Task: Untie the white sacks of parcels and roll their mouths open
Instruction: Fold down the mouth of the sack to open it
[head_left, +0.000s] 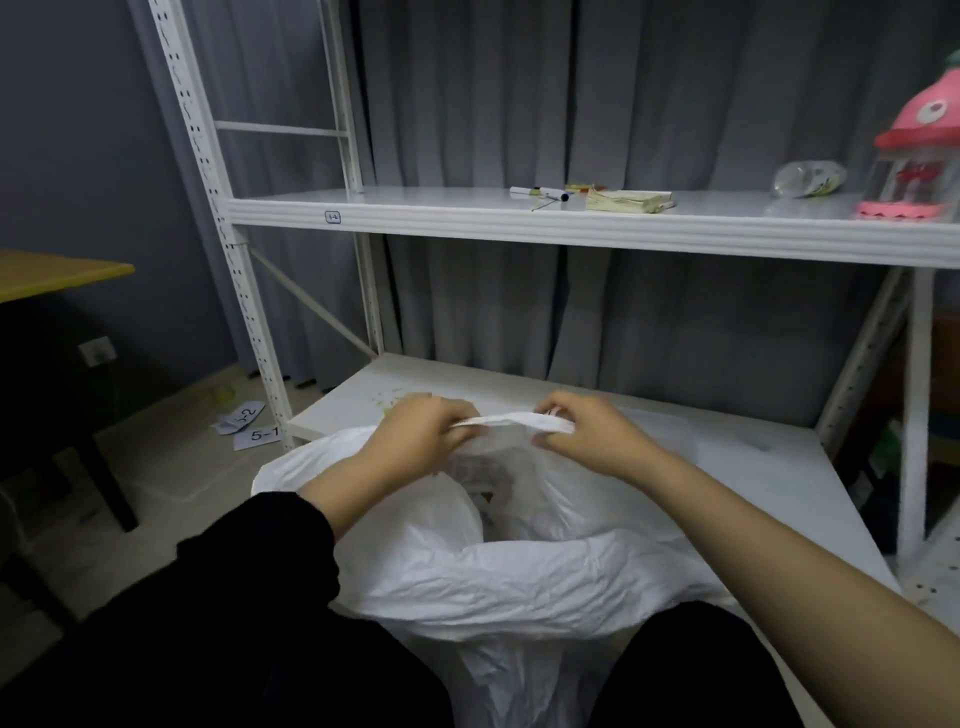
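Note:
A white plastic sack (519, 577) stands between my knees in front of the low shelf (753, 467). Its mouth gapes, and dim parcels (488, 483) show inside. The far rim of the mouth (511, 421) is bunched into a rolled white band. My left hand (421, 431) grips that band at its left end, fingers curled over it. My right hand (587, 426) pinches the same band at its right end. The near rim of the sack lies folded outward toward me.
A white metal rack stands ahead; its upper shelf (467, 213) carries a marker (537, 193), a stack of papers (628, 201), a crumpled plastic bottle (808, 179) and a pink toy (914, 156). Paper labels (249, 426) lie on the floor at left. A dark table (52, 275) stands far left.

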